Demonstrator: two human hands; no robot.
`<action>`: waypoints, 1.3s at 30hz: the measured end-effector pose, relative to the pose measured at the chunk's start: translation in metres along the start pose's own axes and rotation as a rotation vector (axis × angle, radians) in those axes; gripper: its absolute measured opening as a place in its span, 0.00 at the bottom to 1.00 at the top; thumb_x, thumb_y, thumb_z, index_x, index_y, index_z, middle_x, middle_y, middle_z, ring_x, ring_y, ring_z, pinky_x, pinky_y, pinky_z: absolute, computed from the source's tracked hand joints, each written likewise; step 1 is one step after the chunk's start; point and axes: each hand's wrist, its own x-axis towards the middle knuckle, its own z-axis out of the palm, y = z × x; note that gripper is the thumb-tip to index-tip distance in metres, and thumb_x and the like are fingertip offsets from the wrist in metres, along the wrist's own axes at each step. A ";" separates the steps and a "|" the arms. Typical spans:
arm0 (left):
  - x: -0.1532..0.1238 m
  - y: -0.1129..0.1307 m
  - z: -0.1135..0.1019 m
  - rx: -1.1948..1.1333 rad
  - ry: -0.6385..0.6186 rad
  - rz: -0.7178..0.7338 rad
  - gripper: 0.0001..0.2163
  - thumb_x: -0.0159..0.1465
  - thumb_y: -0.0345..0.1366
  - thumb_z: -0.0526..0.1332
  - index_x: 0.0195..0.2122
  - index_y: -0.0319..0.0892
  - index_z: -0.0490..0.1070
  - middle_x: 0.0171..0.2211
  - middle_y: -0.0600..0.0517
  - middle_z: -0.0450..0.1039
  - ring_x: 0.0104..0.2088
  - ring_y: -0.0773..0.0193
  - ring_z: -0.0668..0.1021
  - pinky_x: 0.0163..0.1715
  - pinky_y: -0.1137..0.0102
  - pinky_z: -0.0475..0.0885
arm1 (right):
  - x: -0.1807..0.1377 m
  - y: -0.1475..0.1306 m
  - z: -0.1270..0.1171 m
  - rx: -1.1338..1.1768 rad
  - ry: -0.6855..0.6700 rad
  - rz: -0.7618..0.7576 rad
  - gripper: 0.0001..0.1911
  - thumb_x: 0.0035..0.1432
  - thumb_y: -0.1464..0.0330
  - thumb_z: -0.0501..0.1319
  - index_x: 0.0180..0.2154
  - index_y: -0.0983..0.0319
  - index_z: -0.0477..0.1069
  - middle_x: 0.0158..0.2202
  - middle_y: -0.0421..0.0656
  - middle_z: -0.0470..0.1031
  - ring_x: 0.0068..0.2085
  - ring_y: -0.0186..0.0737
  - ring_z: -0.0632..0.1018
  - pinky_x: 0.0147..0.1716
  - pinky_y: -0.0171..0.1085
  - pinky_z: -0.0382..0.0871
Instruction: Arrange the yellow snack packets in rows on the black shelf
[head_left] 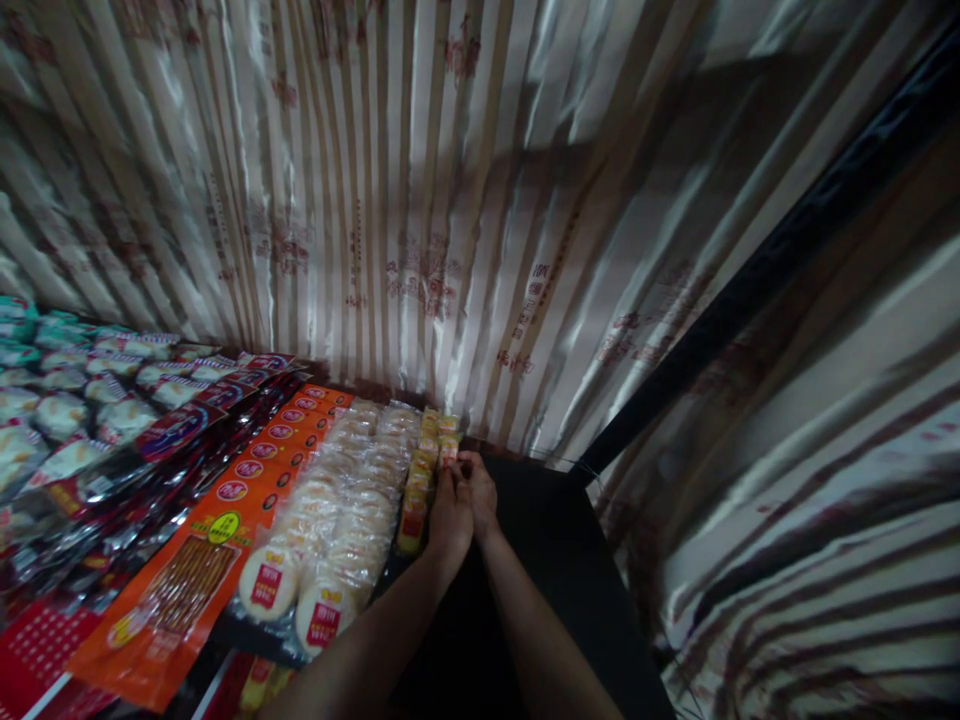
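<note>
Single head view, dim and slightly soft. Left hand [451, 515] and right hand [480, 490] meet right of lower centre, over the near end of a short row of yellow packets [449, 425]. Fingers of both hands are bent and drawn together at the nearest visible packet of that row; cannot tell whether they pinch it or merely press on it, as the hands hide the contact. Immediately left, touching or nearly so, a longer yellow row [412, 510] runs down toward the viewer. Progress, as judged: longer row looks complete or close to it; short row appears only part-formed, stopping at the fingers, so what is left would be its nearer stretch, level with the rest of its neighbour. Farther left, groups look settled: two columns of clear-wrapped round crackers [326, 590], overlapping orange packs [157, 610], dark red-and-black packs [180, 425], then white packets [124, 418] in the left part of the frame. Black desk [577, 590] shows right of the forearms; a dark pole [750, 310] slants to the upper right, before printed, pleated sheeting [420, 190].
</note>
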 end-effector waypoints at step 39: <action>-0.196 -0.160 -0.131 0.746 -0.469 0.155 0.25 0.57 0.29 0.54 0.56 0.51 0.61 0.57 0.53 0.63 0.58 0.58 0.62 0.59 0.62 0.53 | -0.282 0.038 0.025 -0.659 -0.655 0.141 0.23 0.59 0.74 0.44 0.54 0.68 0.63 0.52 0.54 0.69 0.52 0.44 0.71 0.52 0.39 0.61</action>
